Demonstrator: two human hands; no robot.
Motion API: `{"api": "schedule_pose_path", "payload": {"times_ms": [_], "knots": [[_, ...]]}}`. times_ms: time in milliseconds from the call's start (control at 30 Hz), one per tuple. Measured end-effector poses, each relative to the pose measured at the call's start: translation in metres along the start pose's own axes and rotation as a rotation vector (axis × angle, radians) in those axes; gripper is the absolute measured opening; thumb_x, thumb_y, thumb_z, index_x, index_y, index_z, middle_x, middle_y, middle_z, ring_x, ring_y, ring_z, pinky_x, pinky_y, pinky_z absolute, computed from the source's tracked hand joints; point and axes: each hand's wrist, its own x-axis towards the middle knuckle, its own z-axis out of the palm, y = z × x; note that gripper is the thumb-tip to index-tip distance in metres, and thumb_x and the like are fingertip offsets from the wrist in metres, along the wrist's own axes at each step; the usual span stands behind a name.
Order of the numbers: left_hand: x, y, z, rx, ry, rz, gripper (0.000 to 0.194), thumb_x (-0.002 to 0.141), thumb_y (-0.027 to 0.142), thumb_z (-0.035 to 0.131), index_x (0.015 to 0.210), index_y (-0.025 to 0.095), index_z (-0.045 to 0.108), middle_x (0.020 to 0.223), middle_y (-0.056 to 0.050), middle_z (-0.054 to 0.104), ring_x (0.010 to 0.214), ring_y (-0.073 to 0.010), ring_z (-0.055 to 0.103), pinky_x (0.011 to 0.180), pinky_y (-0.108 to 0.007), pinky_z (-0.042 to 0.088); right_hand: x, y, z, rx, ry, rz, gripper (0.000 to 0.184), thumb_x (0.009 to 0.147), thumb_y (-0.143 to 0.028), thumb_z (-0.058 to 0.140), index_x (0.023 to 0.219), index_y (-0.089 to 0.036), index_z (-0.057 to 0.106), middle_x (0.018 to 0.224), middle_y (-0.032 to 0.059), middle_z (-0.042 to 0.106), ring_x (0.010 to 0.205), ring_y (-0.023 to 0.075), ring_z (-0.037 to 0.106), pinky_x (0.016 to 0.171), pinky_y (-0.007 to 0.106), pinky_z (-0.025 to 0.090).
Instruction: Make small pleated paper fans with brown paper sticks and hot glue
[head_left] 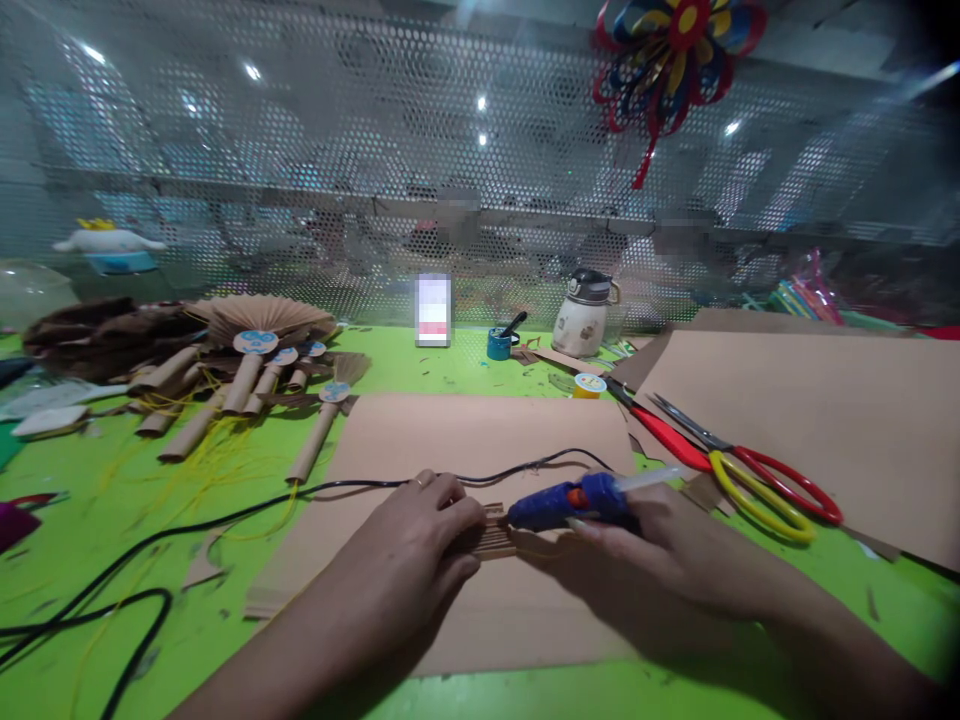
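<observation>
My right hand (667,535) grips a blue glue gun (559,503), with a clear glue stick (652,478) poking out of its back. The nozzle points left, at or just over the edge of a small pleated stack of brown paper (499,538). My left hand (431,530) pinches that pleated paper from the left, and its fingers hide part of it. Both hands are over a large brown paper sheet (480,435) on the green table. I cannot tell whether the nozzle touches the paper.
A black cord (247,510) crosses the table and sheet. Red-and-yellow-handled scissors (750,480) lie on more brown paper (840,420) at right. Paper fans (259,315) with rolled handles and yellow threads are at left. A phone (433,310), blue tape roll (500,343) and bottle (581,318) stand behind.
</observation>
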Motion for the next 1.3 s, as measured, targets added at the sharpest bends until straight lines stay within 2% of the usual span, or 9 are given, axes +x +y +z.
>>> {"api": "schedule_pose_path", "payload": {"times_ms": [133, 500, 733, 867, 1300], "knots": [[0.0001, 0.0005, -0.0006, 0.007, 0.002, 0.009, 0.009, 0.091, 0.020, 0.053, 0.083, 0.021, 0.059, 0.096, -0.003, 0.057, 0.090, -0.0210, 0.049, 0.073, -0.034, 0.036, 0.0000, -0.0019, -0.0005, -0.016, -0.007, -0.044, 0.026, 0.097, -0.035, 0.049, 0.086, -0.018, 0.066, 0.077, 0.0015, 0.069, 0.069, 0.0157, 0.059, 0.060, 0.024, 0.041], [-0.0009, 0.0019, -0.0016, -0.021, 0.004, 0.013, 0.011, 0.091, 0.016, 0.052, 0.084, 0.022, 0.057, 0.096, -0.002, 0.057, 0.090, -0.0201, 0.049, 0.074, -0.033, 0.036, -0.0001, -0.0036, -0.0013, -0.004, 0.008, -0.025, 0.024, 0.095, -0.028, 0.050, 0.083, -0.017, 0.066, 0.076, 0.0009, 0.069, 0.067, 0.0156, 0.059, 0.059, 0.023, 0.041], [-0.0004, 0.0009, 0.0005, -0.025, 0.014, 0.024, 0.014, 0.092, 0.016, 0.050, 0.084, 0.023, 0.060, 0.095, -0.002, 0.058, 0.090, -0.0199, 0.050, 0.073, -0.033, 0.036, 0.0009, -0.0058, -0.0006, 0.002, 0.014, -0.046, 0.022, 0.096, -0.030, 0.050, 0.089, -0.019, 0.068, 0.079, 0.0006, 0.070, 0.070, 0.0153, 0.059, 0.064, 0.023, 0.043], [-0.0006, 0.0005, 0.0012, -0.012, 0.010, 0.026, 0.016, 0.093, 0.018, 0.049, 0.080, 0.021, 0.058, 0.093, -0.003, 0.057, 0.088, -0.0202, 0.049, 0.072, -0.033, 0.036, -0.0010, -0.0033, -0.0020, -0.039, 0.008, -0.040, 0.026, 0.096, -0.030, 0.049, 0.083, -0.017, 0.067, 0.075, 0.0020, 0.069, 0.067, 0.0157, 0.059, 0.061, 0.024, 0.041], [-0.0017, 0.0000, 0.0010, -0.026, 0.027, 0.014, 0.015, 0.091, 0.018, 0.051, 0.078, 0.021, 0.057, 0.094, -0.004, 0.057, 0.087, -0.0198, 0.050, 0.072, -0.033, 0.037, -0.0018, -0.0041, -0.0058, -0.016, -0.009, 0.003, 0.030, 0.097, -0.036, 0.046, 0.088, -0.019, 0.068, 0.081, 0.0026, 0.071, 0.071, 0.0178, 0.062, 0.061, 0.024, 0.045]]}}
